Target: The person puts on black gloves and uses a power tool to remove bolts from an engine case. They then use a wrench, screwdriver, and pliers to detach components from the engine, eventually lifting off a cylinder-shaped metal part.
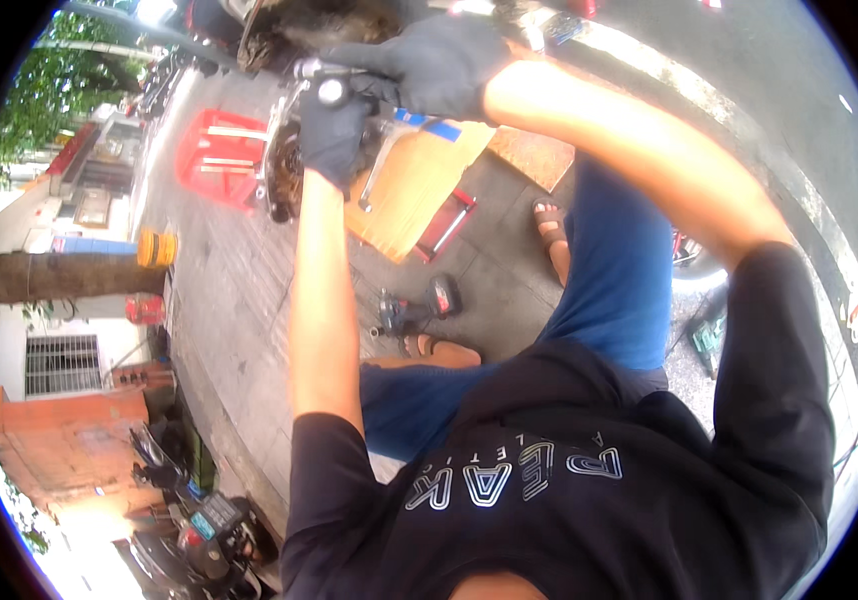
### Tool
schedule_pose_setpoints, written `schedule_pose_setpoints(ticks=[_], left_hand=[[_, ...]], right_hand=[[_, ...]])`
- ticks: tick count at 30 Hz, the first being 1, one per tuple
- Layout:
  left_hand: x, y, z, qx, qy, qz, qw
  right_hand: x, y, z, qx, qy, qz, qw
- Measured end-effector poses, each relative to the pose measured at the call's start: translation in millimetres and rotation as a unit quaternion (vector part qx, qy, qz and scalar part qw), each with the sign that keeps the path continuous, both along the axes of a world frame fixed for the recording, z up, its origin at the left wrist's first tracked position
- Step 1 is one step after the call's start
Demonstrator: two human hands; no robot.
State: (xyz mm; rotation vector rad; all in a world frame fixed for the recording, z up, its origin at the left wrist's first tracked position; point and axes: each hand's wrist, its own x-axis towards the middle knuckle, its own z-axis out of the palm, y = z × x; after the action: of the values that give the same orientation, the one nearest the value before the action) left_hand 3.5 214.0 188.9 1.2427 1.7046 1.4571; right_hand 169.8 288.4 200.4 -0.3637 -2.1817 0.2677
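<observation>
Left gloved hand point(331, 138) is clenched around a round-ended metal tool point(332, 92); right gloved hand point(434, 72) comes in just above, finger stretched leftward, and whether it grips I can't tell! The grimy metal assembly point(284, 165) sits right beside the left fist, at the left edge of the cardboard point(419, 200). Red stool point(211, 160) bounds the left; bare pavement point(494, 265) runs between cardboard and cordless power tool point(417, 308).

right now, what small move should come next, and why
Probably steady the small silver piece with the left hand before the right hand applies any force: both gloved hands are close together there, beside the metal assembly, though their exact contact is hard to tell.
</observation>
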Motion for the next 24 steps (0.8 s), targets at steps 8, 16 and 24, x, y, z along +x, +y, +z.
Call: schedule_pose_setpoints(ticks=[8, 16, 24], left_hand=[[10.6, 8.0, 12.6, 0.079, -0.171, -0.017, 0.982], [-13.7, -8.4, 30.8, 0.042, -0.110, -0.246, 0.962], [-21.6, 16.0, -9.4, 0.124, -0.176, -0.049, 0.975]], right_hand=[[5.4, -6.0, 24.2, 0.048, -0.055, 0.052, 0.996], [-7.1, -2.6, 5.5, 0.112, 0.018, -0.016, 0.993], [-11.7, 11.4, 17.4, 0.027, -0.106, 0.043, 0.993]])
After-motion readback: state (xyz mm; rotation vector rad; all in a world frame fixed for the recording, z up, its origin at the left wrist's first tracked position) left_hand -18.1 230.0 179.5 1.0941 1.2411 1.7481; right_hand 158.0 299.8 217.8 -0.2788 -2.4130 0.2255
